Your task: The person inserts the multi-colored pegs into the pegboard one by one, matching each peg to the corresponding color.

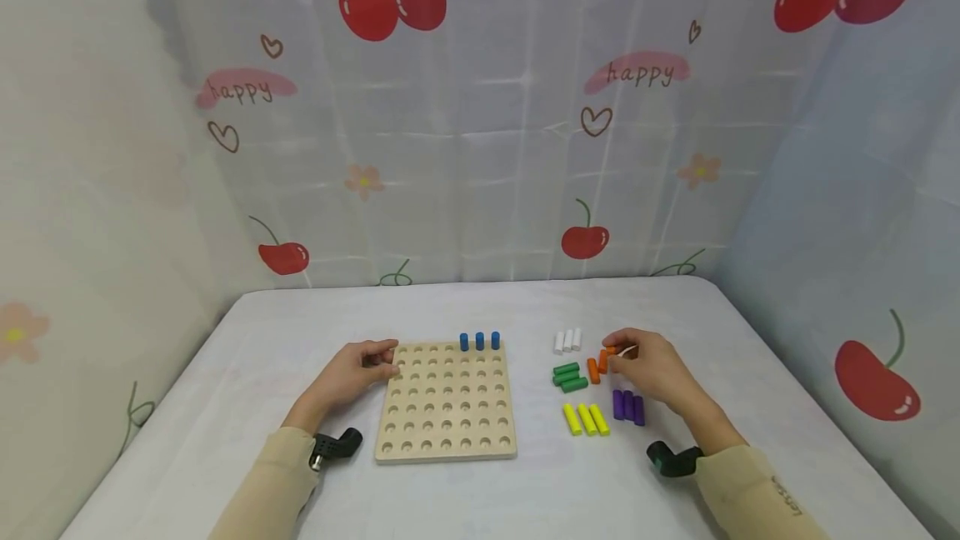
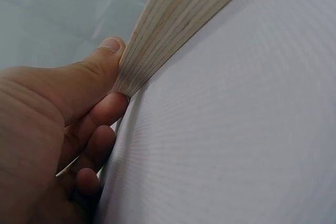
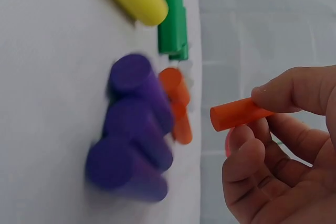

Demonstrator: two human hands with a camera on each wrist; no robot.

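White worktop (image 1: 450, 502) is bearing a pegboard (image 1: 437, 398), left hand (image 1: 352, 372) pinching its left edge; right of it, right hand (image 1: 654, 363) is pinching an orange peg (image 3: 231, 115), apparently collecting, next probably needing a leftward carry

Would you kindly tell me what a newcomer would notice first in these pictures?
Probably the big red cherries printed on the backdrop. On the white table, the pegboard stands out, with three blue pegs upright in its far row. To its right, the right hand pinches an orange peg.
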